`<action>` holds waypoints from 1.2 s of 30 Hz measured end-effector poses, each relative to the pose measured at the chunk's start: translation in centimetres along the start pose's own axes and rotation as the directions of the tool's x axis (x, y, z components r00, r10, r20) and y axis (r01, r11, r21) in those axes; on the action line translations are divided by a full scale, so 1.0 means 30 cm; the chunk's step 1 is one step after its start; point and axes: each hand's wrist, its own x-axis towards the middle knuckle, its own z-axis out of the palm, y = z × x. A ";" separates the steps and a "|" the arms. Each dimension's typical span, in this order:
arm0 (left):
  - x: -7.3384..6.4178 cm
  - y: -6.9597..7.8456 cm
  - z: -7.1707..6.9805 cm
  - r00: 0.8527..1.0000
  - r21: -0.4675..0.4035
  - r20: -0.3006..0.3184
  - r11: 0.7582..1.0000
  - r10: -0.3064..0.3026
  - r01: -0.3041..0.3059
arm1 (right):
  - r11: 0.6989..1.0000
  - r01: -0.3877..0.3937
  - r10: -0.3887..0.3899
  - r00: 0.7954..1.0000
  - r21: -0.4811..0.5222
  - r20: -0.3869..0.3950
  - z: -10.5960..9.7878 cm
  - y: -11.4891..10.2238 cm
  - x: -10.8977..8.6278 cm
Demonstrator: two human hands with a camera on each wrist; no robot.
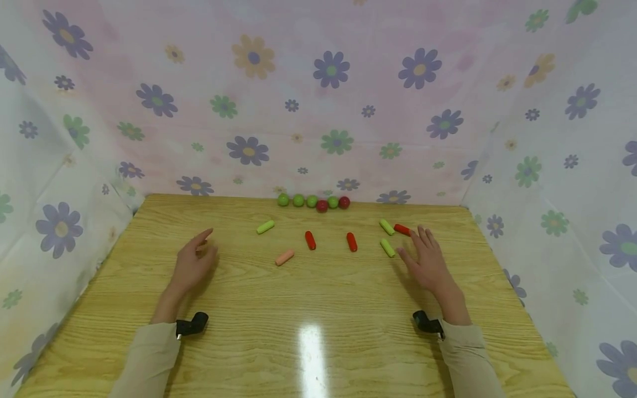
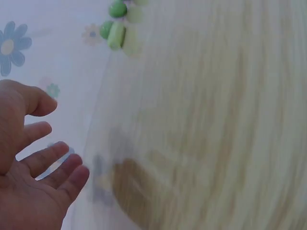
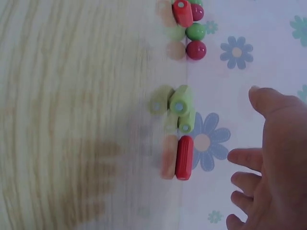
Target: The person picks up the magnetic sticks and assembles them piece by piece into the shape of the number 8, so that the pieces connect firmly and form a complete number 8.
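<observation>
My left hand (image 1: 192, 264) hovers over the left part of the table with nothing in it, its fingers loosely bent. To its right lie a light green stick (image 1: 266, 227) and a salmon stick (image 1: 285, 257). Two red sticks (image 1: 311, 240) rest around the middle. Over on the right, my empty right hand (image 1: 428, 264) has its fingers spread and relaxed. Near its fingertips are a red stick (image 1: 401, 229) and two light green sticks (image 1: 387, 248). The right wrist view shows a gap between that hand (image 3: 283, 167) and the red stick (image 3: 184, 158).
Several green balls (image 1: 298, 200) and dark red balls (image 1: 322, 206) line the back edge of the wooden table (image 1: 239, 320). Flower-patterned cloth (image 1: 298, 110) stands behind the table and along both sides. A black camera mount (image 1: 193, 324) sits at each wrist.
</observation>
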 end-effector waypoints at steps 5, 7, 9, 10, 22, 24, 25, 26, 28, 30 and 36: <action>0.013 0.045 0.048 0.999 -0.213 0.028 0.976 -0.043 0.048 | 0.999 0.029 -0.026 0.997 0.036 -0.076 0.017 -0.039 0.007; 0.018 0.061 0.074 0.998 -0.260 0.052 0.964 -0.037 0.050 | 0.995 0.055 -0.046 0.993 0.080 -0.108 0.032 -0.050 0.013; 0.024 0.077 0.104 0.997 -0.294 0.074 0.955 -0.017 0.038 | 0.988 0.086 -0.068 0.989 0.130 -0.135 0.050 -0.060 0.020; 0.026 0.084 0.119 0.996 -0.311 0.085 0.950 -0.004 0.030 | 0.983 0.095 -0.072 0.987 0.158 -0.143 0.058 -0.066 0.021; 0.024 0.168 0.296 0.915 -0.439 0.371 0.898 0.158 0.023 | 0.888 0.163 -0.065 0.970 0.430 -0.233 0.140 -0.155 0.032; 0.024 0.176 0.325 0.897 -0.465 0.406 0.884 0.173 0.040 | 0.871 0.157 -0.058 0.974 0.465 -0.221 0.148 -0.164 0.035; 0.025 0.179 0.338 0.890 -0.475 0.420 0.879 0.179 0.047 | 0.863 0.148 -0.050 0.976 0.484 -0.210 0.152 -0.169 0.037; 0.025 0.185 0.349 0.883 -0.483 0.432 0.874 0.184 0.054 | 0.850 0.142 -0.043 0.979 0.507 -0.201 0.154 -0.175 0.039; 0.025 0.192 0.376 0.873 -0.495 0.450 0.866 0.188 0.069 | 0.820 0.127 -0.028 0.983 0.559 -0.181 0.153 -0.191 0.044; 0.024 0.199 0.401 0.865 -0.501 0.467 0.861 0.182 0.089 | 0.788 0.116 -0.013 0.985 0.605 -0.173 0.161 -0.200 0.054; 0.026 0.221 0.468 0.867 -0.492 0.468 0.865 0.170 0.097 | 0.737 0.125 -0.004 0.984 0.665 -0.180 0.198 -0.201 0.094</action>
